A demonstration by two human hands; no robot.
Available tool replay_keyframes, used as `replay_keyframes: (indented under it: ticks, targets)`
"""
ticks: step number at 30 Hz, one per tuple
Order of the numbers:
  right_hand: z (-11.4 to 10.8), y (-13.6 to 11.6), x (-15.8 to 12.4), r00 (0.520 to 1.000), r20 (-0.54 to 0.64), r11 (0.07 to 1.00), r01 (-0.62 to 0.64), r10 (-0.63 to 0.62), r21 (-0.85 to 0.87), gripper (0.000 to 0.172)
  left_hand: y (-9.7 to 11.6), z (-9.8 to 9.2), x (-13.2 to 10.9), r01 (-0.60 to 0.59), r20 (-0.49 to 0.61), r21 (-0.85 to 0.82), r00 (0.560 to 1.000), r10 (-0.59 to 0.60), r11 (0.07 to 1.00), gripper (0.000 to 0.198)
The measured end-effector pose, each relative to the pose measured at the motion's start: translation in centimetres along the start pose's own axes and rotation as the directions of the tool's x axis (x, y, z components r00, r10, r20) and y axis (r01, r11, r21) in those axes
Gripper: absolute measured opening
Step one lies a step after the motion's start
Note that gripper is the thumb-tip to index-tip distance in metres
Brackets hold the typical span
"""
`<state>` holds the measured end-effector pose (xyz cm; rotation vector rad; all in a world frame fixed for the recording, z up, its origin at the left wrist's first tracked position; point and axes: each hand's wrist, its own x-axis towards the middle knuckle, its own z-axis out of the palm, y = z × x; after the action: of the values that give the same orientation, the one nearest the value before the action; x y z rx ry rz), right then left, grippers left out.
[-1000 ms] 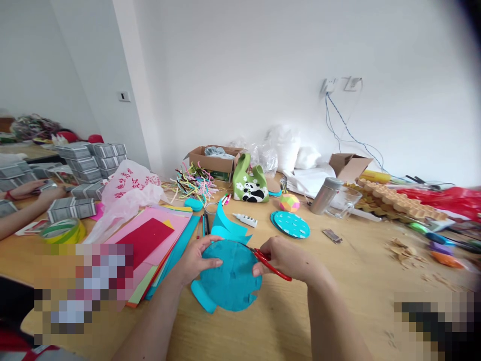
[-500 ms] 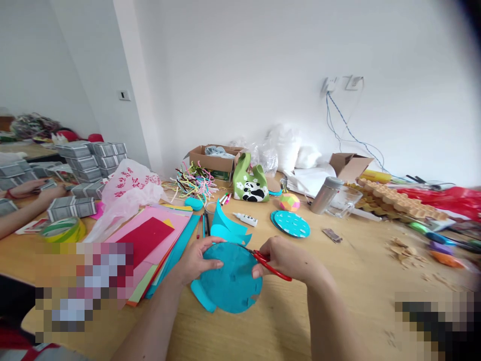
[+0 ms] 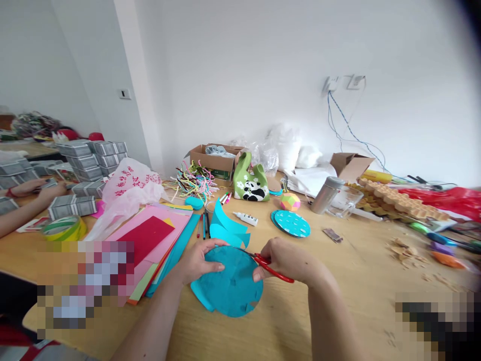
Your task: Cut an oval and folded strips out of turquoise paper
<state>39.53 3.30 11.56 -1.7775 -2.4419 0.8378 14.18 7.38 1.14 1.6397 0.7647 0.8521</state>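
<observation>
disc [image 3: 235, 286] of matte blue, paper-like sheet, held over the bench [image 3: 368, 281] between both hands; probably light, fairly stiff and easily creased, it is best pinched near the rim. the left hand [image 3: 197, 260] is clamped on its upper left edge, and the right hand [image 3: 280, 256] is wrapped around smooth, red-handled scissors [image 3: 281, 276] whose metal blades meet the curved upper right rim.

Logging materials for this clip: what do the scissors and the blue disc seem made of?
Scissors: smooth, bright red handles, likely plastic; slim dark blades, probably metal. Blue disc: matte, probably paper or card, judging by its flat color and creased, patchy surface.
</observation>
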Motion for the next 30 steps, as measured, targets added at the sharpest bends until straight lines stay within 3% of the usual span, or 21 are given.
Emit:
replay_keyframes:
  ticks: [7, 18, 30]
  targets:
    - [0.2, 0.1, 0.1, 1.0, 0.001, 1.0, -0.027, 0.027, 0.003, 0.068, 0.0, 0.1, 0.0, -0.007, -0.013, 0.001, 1.0, 0.007, 1.0, 0.057]
    - [0.2, -0.8, -0.1, 1.0, -0.014, 0.998, -0.026, 0.026, -0.054, 0.067, -0.5, 0.1, 0.0, -0.006, 0.062, -0.019, 0.998, 0.007, 1.0, 0.057]
    - [0.5, -0.6, 0.4, 0.999, -0.032, 0.999, -0.017, 0.015, -0.032, 0.065, 0.1, 0.1, -0.2, -0.053, 0.02, 0.008, 0.998, 0.052, 0.999, 0.053]
